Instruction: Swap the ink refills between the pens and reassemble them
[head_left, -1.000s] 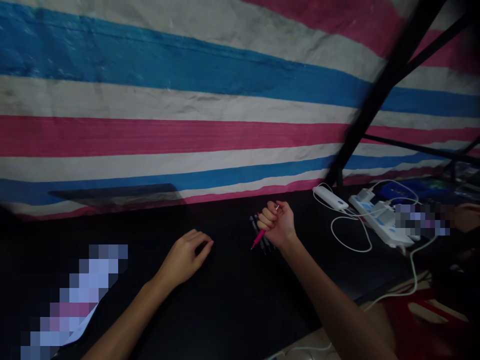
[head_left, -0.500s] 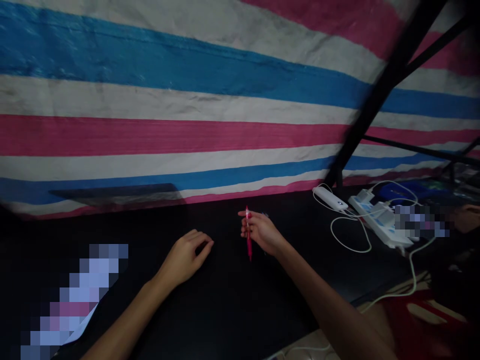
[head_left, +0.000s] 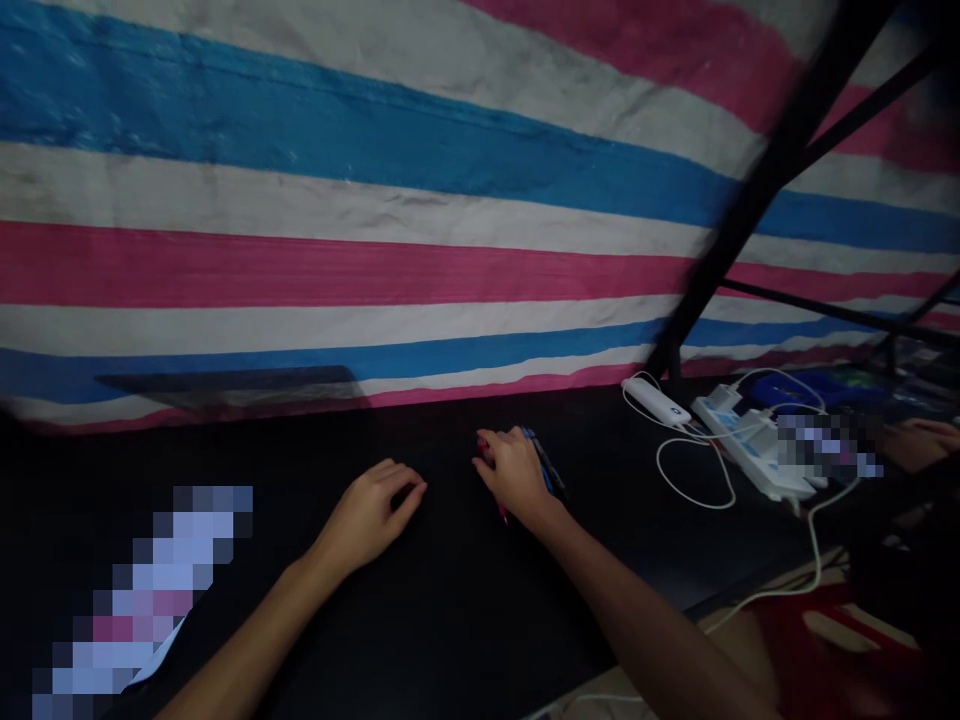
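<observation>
My right hand (head_left: 516,475) is palm down at the tabletop, its fingers closed around a red pen (head_left: 503,514). Most of that pen is hidden under the hand; its lower end sticks out toward me. Just right of the hand lie a blue pen (head_left: 547,480) and a black pen (head_left: 556,472), side by side and partly covered. On the black table (head_left: 450,590), my left hand (head_left: 379,510) rests with loosely bent fingers, the thumb apart from them. It holds nothing that I can see.
A white power strip (head_left: 754,450) with plugs and looping cables stands at the right, beside a white power bank-like device (head_left: 656,400). A blurred-out flat object (head_left: 142,600) lies at left. Another person's hand (head_left: 919,442) shows far right. Striped sheeting (head_left: 337,270) hangs behind the table.
My right hand has turned palm down and lowered over the red pen, which stood upright in view before and is now mostly covered. The blue and black pens show more. My left hand stays put.
</observation>
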